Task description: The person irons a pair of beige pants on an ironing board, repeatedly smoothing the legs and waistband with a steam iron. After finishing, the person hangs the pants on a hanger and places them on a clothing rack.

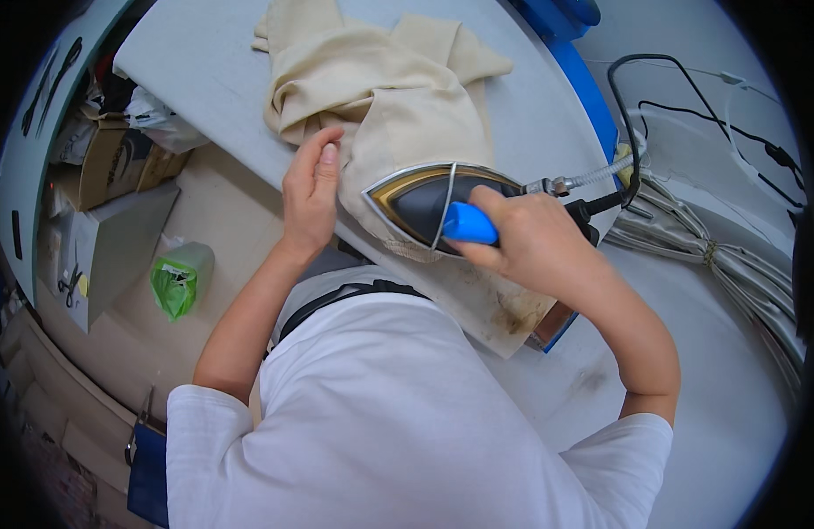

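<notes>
My right hand (539, 241) grips the blue handle (471, 223) of a steam iron (417, 205). The iron lies on a cream fabric garment (423, 132), near a gathered, elastic-looking edge, with its tip pointing left. At the garment's left side is my left hand (312, 192), its thumb and fingers close together beside the cloth. Whether those fingertips pinch the fabric is not clear. Loose folds of the garment are bunched toward the far side of the white-covered ironing board (202, 73).
A hose (602, 166) and a black cable (645, 59) run from the iron to the right. Bundled silvery fabric (704, 244) lies at the right. A green bag-lined bin (182, 278) stands on the floor at left, near a cardboard box (112, 162). Scissors (69, 284) hang nearby.
</notes>
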The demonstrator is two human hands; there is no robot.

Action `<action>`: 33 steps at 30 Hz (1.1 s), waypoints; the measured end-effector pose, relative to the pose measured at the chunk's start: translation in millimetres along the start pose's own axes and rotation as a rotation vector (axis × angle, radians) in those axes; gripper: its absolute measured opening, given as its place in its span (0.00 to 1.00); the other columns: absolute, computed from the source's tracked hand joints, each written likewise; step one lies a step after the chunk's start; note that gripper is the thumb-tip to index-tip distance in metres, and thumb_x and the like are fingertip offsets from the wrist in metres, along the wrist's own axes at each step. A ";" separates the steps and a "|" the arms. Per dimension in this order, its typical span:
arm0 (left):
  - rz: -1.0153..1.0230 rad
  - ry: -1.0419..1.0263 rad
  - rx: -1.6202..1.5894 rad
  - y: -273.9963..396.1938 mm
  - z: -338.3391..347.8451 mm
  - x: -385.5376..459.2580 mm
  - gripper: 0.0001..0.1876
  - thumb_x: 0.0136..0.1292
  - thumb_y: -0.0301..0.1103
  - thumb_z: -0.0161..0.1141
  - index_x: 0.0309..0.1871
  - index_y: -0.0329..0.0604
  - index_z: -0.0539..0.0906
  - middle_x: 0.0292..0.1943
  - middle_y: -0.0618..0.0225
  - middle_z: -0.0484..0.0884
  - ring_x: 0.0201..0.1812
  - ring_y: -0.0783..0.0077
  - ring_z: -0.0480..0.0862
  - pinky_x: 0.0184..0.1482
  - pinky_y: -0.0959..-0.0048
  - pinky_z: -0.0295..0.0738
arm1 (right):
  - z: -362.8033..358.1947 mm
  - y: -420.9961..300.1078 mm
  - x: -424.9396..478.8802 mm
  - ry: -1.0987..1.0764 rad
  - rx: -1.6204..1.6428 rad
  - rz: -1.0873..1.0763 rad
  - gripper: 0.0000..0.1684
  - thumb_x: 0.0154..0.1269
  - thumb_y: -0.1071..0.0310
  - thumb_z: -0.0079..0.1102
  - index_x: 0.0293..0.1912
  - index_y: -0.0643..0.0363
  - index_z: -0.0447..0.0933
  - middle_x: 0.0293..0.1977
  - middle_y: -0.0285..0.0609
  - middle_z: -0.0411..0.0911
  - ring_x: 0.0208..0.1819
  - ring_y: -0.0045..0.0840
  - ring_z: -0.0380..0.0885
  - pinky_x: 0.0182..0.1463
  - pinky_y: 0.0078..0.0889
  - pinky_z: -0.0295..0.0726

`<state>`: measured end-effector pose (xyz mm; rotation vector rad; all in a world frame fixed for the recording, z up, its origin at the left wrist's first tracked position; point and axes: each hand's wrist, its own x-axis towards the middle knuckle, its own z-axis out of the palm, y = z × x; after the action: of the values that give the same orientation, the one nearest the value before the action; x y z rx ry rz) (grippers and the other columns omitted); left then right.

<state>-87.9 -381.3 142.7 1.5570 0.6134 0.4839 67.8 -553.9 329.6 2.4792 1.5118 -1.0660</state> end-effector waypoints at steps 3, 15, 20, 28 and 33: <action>0.146 -0.026 0.109 7.0 15.7 -4.6 0.20 0.77 0.39 0.52 0.62 0.32 0.77 0.54 0.50 0.80 0.56 0.55 0.79 0.62 0.66 0.70 | -0.7 13.8 -10.2 0.006 0.072 0.130 0.22 0.64 0.51 0.68 0.43 0.61 0.76 0.27 0.56 0.82 0.32 0.51 0.83 0.39 0.49 0.81; 0.195 -0.235 0.371 -1.4 36.2 -11.0 0.32 0.75 0.46 0.52 0.74 0.32 0.63 0.67 0.47 0.71 0.68 0.49 0.69 0.72 0.57 0.57 | 42.6 78.5 -56.0 0.257 0.474 0.298 0.20 0.67 0.54 0.66 0.42 0.64 0.77 0.25 0.54 0.80 0.27 0.45 0.79 0.36 0.43 0.79; 0.076 -0.137 0.156 -1.6 28.0 -17.0 0.27 0.79 0.43 0.49 0.71 0.32 0.68 0.65 0.54 0.74 0.64 0.63 0.73 0.69 0.66 0.65 | 99.4 129.5 -114.5 0.418 0.961 0.650 0.20 0.71 0.53 0.64 0.35 0.60 0.73 0.19 0.36 0.72 0.18 0.21 0.72 0.22 0.28 0.71; -0.346 0.025 0.144 3.4 17.0 -36.3 0.17 0.75 0.43 0.60 0.48 0.33 0.82 0.37 0.70 0.82 0.39 0.80 0.77 0.43 0.78 0.72 | 273.0 243.0 -272.3 0.881 1.106 1.330 0.18 0.68 0.55 0.67 0.33 0.55 0.70 0.18 0.32 0.68 0.15 0.16 0.67 0.15 0.23 0.66; -0.186 0.042 0.167 11.9 23.1 -36.1 0.14 0.74 0.38 0.62 0.38 0.33 0.83 0.29 0.76 0.78 0.33 0.82 0.72 0.37 0.78 0.69 | 330.8 294.3 -320.5 0.940 1.152 1.398 0.17 0.67 0.58 0.66 0.31 0.53 0.69 0.18 0.32 0.69 0.15 0.17 0.68 0.16 0.25 0.68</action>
<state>-99.6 -422.5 154.7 1.6315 0.8401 0.3322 37.0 -1077.2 174.6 3.5505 -1.5373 -0.3614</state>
